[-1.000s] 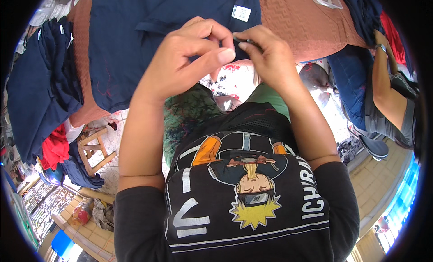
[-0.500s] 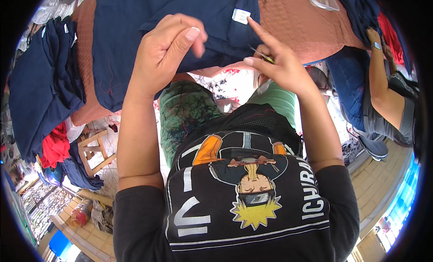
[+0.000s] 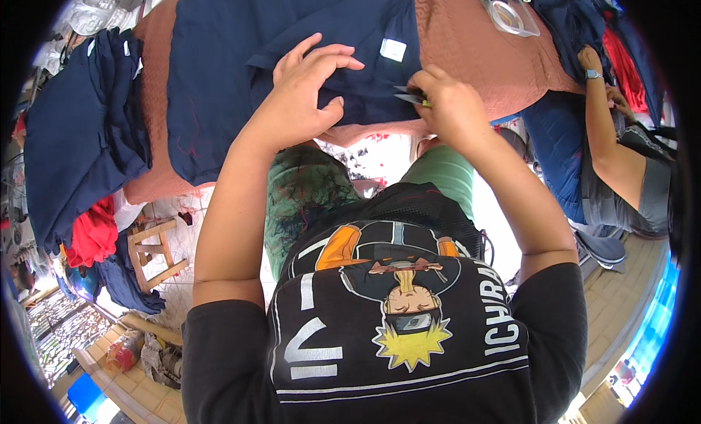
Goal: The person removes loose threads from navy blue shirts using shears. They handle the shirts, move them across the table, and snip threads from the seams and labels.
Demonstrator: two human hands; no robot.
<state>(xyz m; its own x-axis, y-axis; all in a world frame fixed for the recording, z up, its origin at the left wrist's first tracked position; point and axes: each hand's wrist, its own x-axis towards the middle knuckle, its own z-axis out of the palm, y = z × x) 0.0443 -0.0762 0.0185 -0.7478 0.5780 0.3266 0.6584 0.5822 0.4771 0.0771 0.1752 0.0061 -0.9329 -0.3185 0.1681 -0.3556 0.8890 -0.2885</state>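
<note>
A navy blue garment [image 3: 241, 59] lies spread on a table covered with a rust-coloured cloth [image 3: 467, 52]; a white label [image 3: 393, 49] is sewn on it. My left hand [image 3: 303, 95] rests flat on the garment near its lower edge, fingers spread. My right hand [image 3: 449, 106] grips small thread snips [image 3: 407, 95], whose blades point left at the garment's hem, just right of my left hand.
A stack of navy garments [image 3: 80, 132] sits at the left table edge, red cloth [image 3: 91, 230] below it. A wooden stool [image 3: 150, 252] stands on the floor. Another person's arm [image 3: 606, 139] with a wristwatch reaches in at the right. A clear plastic bag [image 3: 507, 12] lies at the far side.
Both hands have dropped from in front of me onto the garment. My left hand now lies flat on the cloth, and my right hand has brought the snips to the hem.
</note>
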